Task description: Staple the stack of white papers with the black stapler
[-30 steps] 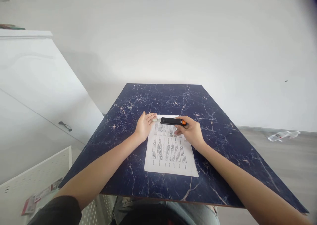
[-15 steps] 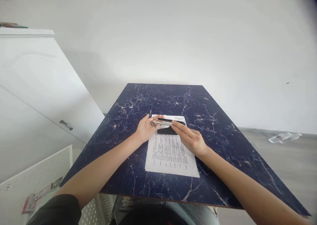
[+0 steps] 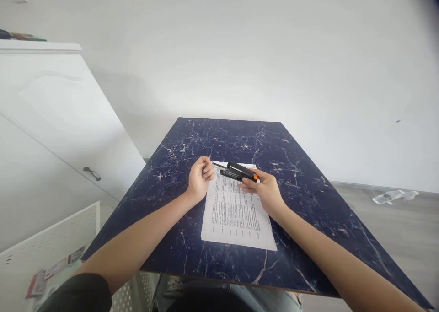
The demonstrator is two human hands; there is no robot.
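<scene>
My right hand [image 3: 269, 190] holds a black stapler [image 3: 242, 170] by its right end, where an orange part shows. The stapler is tilted above the upper part of some printed sheets of paper [image 3: 236, 216], and its jaws look spread apart. From its left side a thin dark strip reaches toward my left hand [image 3: 200, 177]. That hand is closed, fingers curled in, just past the upper left edge of the paper. Whether it pinches anything small is hidden by the fingers.
Under the paper is a dark blue marble-patterned table [image 3: 229, 138]. To the left stands a white cabinet [image 3: 61, 120], with a white perforated panel [image 3: 72, 225] below it. A clear plastic item [image 3: 393, 196] lies on the floor at right, by the wall.
My right hand has turned the stapler so its black body and orange end now show. My left hand has drawn off the stapler's left end, its fingers curling from spread to closed.
</scene>
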